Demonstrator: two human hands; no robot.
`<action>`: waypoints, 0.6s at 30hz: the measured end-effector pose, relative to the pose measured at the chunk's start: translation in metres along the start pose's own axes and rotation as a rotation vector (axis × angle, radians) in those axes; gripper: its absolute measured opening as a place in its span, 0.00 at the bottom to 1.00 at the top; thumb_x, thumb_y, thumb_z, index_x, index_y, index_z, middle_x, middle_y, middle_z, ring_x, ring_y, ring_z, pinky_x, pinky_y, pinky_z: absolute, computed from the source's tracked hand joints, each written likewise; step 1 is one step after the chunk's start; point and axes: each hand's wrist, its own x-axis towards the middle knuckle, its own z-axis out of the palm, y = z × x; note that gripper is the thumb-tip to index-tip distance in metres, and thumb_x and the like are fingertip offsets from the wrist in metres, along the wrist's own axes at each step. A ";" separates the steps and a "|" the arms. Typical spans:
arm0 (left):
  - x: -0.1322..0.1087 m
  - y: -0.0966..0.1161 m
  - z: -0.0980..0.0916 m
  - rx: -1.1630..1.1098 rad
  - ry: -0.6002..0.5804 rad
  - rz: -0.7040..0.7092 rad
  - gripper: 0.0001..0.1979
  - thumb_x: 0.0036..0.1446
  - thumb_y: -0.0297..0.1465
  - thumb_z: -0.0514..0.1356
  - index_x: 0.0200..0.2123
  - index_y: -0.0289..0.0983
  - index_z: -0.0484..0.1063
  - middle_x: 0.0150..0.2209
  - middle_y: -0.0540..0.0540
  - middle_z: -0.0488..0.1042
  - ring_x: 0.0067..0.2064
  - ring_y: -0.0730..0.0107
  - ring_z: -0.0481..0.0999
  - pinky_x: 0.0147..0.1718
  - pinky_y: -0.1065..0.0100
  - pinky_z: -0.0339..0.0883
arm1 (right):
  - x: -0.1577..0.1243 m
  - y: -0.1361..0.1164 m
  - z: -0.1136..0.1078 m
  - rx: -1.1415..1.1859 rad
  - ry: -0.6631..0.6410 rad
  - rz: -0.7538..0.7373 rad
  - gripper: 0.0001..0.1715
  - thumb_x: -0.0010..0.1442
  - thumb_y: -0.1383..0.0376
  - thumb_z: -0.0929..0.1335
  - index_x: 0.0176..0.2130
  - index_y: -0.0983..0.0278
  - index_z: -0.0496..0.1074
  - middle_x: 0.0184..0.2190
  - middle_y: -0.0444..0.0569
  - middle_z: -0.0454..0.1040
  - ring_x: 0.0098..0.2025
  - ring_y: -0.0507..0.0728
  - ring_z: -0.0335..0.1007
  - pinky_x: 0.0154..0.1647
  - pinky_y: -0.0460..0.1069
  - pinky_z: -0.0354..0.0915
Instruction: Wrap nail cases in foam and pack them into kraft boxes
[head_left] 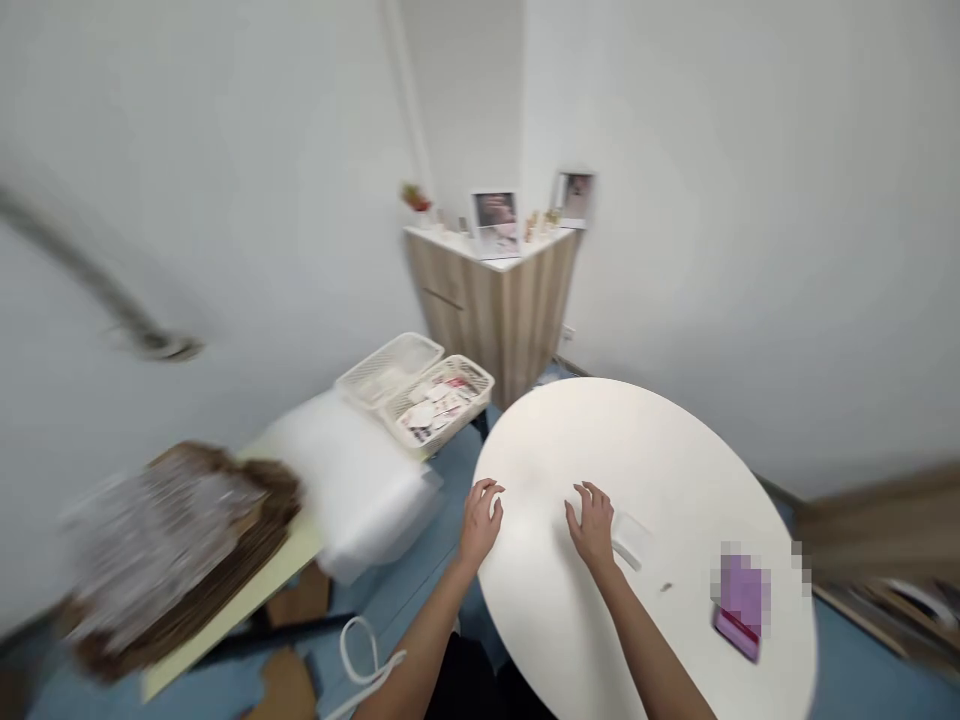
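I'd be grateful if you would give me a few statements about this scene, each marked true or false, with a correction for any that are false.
1. The right hand is on the white round table, next to a small white object. True.
2. The left hand is holding the purple object. False: it holds nothing visible, and the blurred purple object lies on the table, apart from both hands.
3. The white plastic basket of papers stands on the wooden cabinet. False: it sits on a separate surface left of the table.
4. Framed pictures stand on the cabinet's white top. True.
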 end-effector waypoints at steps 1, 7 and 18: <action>-0.008 -0.007 -0.023 0.011 0.062 -0.042 0.13 0.60 0.26 0.50 0.44 0.41 0.70 0.47 0.43 0.69 0.52 0.59 0.70 0.52 0.56 0.65 | 0.012 -0.019 0.008 0.054 -0.022 -0.058 0.19 0.66 0.57 0.58 0.54 0.60 0.64 0.53 0.57 0.65 0.55 0.65 0.59 0.53 0.62 0.59; -0.080 -0.059 -0.156 0.108 0.397 -0.252 0.13 0.60 0.26 0.50 0.44 0.41 0.71 0.47 0.43 0.69 0.51 0.60 0.70 0.52 0.56 0.65 | 0.057 -0.162 0.072 0.331 -0.215 -0.415 0.20 0.67 0.57 0.58 0.55 0.61 0.64 0.51 0.57 0.67 0.54 0.64 0.62 0.53 0.61 0.61; -0.181 -0.154 -0.291 0.040 0.551 -0.470 0.10 0.62 0.34 0.52 0.44 0.42 0.70 0.46 0.43 0.71 0.50 0.59 0.72 0.51 0.56 0.66 | 0.042 -0.411 0.186 0.487 -0.486 -0.701 0.21 0.68 0.57 0.58 0.56 0.61 0.65 0.51 0.56 0.68 0.55 0.63 0.62 0.56 0.61 0.61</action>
